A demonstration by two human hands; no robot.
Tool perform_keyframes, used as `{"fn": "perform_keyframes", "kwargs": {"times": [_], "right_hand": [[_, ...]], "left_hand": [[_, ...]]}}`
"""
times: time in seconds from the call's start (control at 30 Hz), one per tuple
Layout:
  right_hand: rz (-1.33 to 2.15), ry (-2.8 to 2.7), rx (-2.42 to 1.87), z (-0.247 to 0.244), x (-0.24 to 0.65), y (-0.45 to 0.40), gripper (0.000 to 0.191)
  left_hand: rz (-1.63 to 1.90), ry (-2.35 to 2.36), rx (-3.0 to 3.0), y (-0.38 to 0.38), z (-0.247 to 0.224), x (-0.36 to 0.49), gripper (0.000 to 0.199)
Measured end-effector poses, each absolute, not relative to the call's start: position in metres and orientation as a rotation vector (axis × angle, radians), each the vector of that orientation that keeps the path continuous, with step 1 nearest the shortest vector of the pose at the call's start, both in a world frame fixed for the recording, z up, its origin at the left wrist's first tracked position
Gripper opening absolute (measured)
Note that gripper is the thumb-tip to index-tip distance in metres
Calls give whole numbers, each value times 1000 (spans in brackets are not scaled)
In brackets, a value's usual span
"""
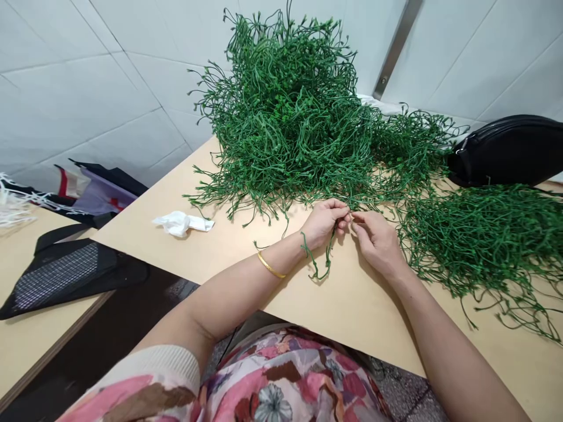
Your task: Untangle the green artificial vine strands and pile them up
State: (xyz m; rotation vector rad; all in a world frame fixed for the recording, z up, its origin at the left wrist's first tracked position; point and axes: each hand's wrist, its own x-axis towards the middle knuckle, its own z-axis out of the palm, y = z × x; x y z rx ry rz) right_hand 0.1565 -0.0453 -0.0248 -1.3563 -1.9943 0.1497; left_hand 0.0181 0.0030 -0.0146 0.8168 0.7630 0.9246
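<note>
Over the table's middle, my left hand (324, 221) is closed in a pinch on a thin green strand (328, 264). The strand is cord-like with small knobbed tips, and it hangs in loops beside my left wrist. My right hand (377, 241) meets the left fingertips, its thumb and forefinger pinched at the strand's end; the exact contact is too small to make out. Just beyond both hands rises a large tangled heap of such green strands (290, 117). A lower, flatter pile of strands (484, 234) lies to the right of my right hand.
A crumpled white tissue (178, 224) lies on the wooden table (229, 258) at left. A black zipped bag (514, 149) stands at the back right. Left, across a dark gap, a second table holds a black mesh bag (61, 275). White tiled wall (145, 35) closes the back.
</note>
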Motion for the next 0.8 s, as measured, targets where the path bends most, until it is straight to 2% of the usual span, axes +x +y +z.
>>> {"fn": "perform_keyframes", "kwargs": {"times": [0.23,0.37,0.53,0.67,0.8], "right_hand": [[-72,-2260,-1458,-35,158,-38,29],[-220,-2327,-1535,-35,155,-43,24],[-301,-2532,-1443,-4,155,-83,23],[-406,-2443,-1357,31,187,-111,19],[-517,-2131,-1786,50,239,-105,11]], "left_hand": [[935,750,862,5,-18,17,13],[933,739,846,5,-16,16,13],[934,789,819,5,-13,15,13],[935,808,818,4,-12,16,12],[916,795,848,2,-11,16,14]]}}
